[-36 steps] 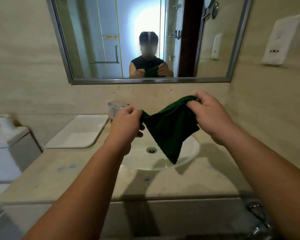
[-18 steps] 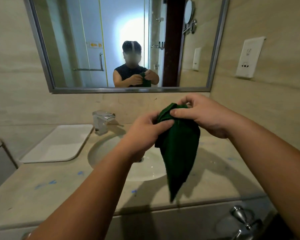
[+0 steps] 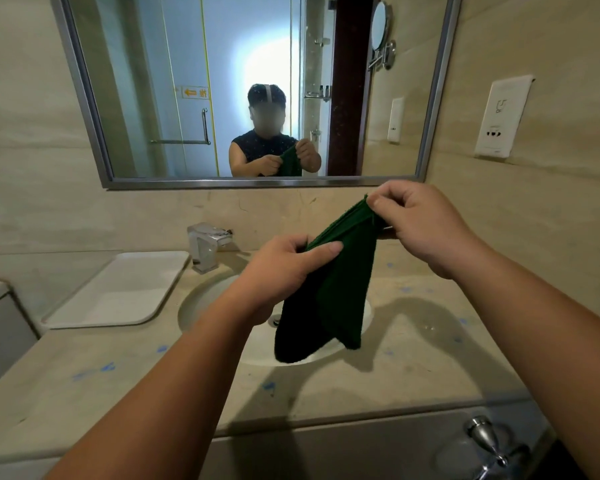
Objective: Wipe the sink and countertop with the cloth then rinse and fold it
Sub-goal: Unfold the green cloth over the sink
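Two hands hold the green cloth [image 3: 340,289] above the sink [image 3: 219,306]: the left hand [image 3: 284,268] pinches its lower edge, the right hand [image 3: 420,226] grips its upper corner, higher, right of the faucet [image 3: 205,245].

I'm facing a beige wall [image 3: 32,150] where a mirror [image 3: 257,46] is hanging, reflecting a bright glow; an outlet [image 3: 503,116] is sitting to its right.
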### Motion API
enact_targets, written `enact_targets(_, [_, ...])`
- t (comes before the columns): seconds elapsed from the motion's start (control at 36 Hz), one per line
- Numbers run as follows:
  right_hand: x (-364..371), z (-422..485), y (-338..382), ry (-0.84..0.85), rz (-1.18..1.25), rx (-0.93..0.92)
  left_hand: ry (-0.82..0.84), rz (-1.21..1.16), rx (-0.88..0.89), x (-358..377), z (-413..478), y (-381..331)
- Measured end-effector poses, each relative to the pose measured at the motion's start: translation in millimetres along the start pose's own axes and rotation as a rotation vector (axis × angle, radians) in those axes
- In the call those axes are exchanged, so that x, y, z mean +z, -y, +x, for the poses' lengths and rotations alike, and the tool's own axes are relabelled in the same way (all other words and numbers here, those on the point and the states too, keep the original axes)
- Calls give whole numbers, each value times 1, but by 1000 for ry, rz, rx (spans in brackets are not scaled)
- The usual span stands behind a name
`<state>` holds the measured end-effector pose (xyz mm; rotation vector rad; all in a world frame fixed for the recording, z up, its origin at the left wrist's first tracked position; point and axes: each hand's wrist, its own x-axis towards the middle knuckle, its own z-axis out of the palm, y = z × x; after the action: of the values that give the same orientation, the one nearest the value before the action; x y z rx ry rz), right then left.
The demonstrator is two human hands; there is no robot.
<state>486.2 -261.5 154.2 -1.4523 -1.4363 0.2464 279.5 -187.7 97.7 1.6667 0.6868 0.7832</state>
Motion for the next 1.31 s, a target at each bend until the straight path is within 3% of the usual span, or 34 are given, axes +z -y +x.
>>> enact_targets(0.17, [1, 12, 17, -166, -78, 0, 151, 71, -7, -14, -3, -12])
enact_targets(0.39, [-21, 19, 25, -96, -40, 207, 84, 99, -27, -18, -4, -7])
enact_targets(0.47, [-39, 20, 15, -48, -283, 333, 37, -114, -18, -17, -8, -16])
enact_targets(0.56, [-51, 13, 7, 236, -747, 458, 5, -231, 28, -13, -6, -32])
enact_targets(0.61, [-51, 10, 7, 362, -894, 370, 21, -233, 59, -7, -3, -44])
enact_targets(0.67, [-45, 4, 13, 398, -788, 227, 21, -206, 70, 1, 0, -57])
enact_targets(0.75, [-32, -6, 22, 425, -218, 228, -58, -201, 93, 11, 8, -71])
enact_targets(0.81, [-25, -10, 24, 449, 3, 237, -102, -226, 112, 15, 13, -79])
enact_targets(0.89, [-9, -15, 23, 504, 63, 192, -158, -245, 165, 15, 20, -89])
enact_targets(1.03, [28, -22, 13, 438, 96, 155, -165, -352, 186, 5, 27, -100])
enact_targets(1.14, [34, -29, 5, 556, 116, 216, -307, -444, 220, -7, 31, -101])
enact_targets(1.22, [20, -32, 4, 460, 254, 270, -434, -153, 172, -17, 36, -88])
enact_targets(1.31, [-4, -30, 6, 258, 496, 345, -293, 114, 52, -11, 32, -68])
